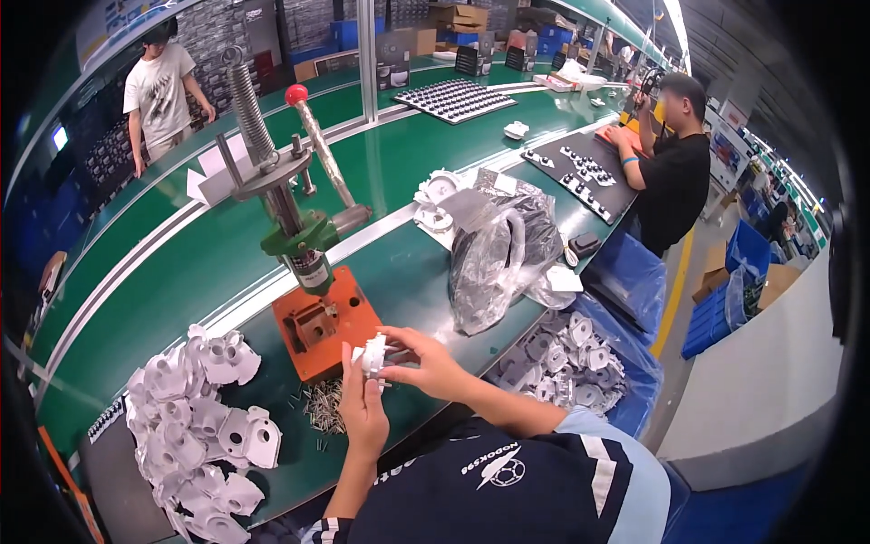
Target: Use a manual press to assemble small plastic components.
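There's a clear way over bare surface between the lever press and plastic bag; white plastic parts crowd its left end, loose metal pins its near side.

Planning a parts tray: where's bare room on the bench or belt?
Free: green bench between orange press base and plastic bag; green belt behind the white-part heap. Smaller patch: between heap and metal pins. Crowded: under the heap; around the pins, where left hand and right hand hold a white part.
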Demonstrator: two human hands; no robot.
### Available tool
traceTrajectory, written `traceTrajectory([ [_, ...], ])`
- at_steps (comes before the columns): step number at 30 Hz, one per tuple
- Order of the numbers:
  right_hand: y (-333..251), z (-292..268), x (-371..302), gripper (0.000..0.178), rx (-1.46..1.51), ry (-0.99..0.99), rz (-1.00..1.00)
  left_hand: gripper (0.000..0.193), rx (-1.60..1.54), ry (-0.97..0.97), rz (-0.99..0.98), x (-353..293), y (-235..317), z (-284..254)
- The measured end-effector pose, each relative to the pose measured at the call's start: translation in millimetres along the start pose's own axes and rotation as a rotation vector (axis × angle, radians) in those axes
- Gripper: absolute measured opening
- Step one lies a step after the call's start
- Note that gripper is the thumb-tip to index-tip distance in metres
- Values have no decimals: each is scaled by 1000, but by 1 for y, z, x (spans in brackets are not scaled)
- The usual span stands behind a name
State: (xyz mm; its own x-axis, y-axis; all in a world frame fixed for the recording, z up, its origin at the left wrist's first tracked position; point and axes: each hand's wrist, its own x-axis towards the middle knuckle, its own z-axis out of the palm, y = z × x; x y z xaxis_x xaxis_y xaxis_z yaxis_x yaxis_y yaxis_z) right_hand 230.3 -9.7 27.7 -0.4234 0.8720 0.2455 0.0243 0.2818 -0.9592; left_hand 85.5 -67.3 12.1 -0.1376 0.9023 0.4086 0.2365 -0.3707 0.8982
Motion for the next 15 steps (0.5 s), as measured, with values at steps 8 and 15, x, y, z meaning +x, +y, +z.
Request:
traceTrajectory([
  [8,-12,10,19,57,124,-224,114,44,-271,208,51,-7,5,-3],
  [15,-7,-12,18,34,106,98,-17,28,349,41,175,14,2,-55],
])
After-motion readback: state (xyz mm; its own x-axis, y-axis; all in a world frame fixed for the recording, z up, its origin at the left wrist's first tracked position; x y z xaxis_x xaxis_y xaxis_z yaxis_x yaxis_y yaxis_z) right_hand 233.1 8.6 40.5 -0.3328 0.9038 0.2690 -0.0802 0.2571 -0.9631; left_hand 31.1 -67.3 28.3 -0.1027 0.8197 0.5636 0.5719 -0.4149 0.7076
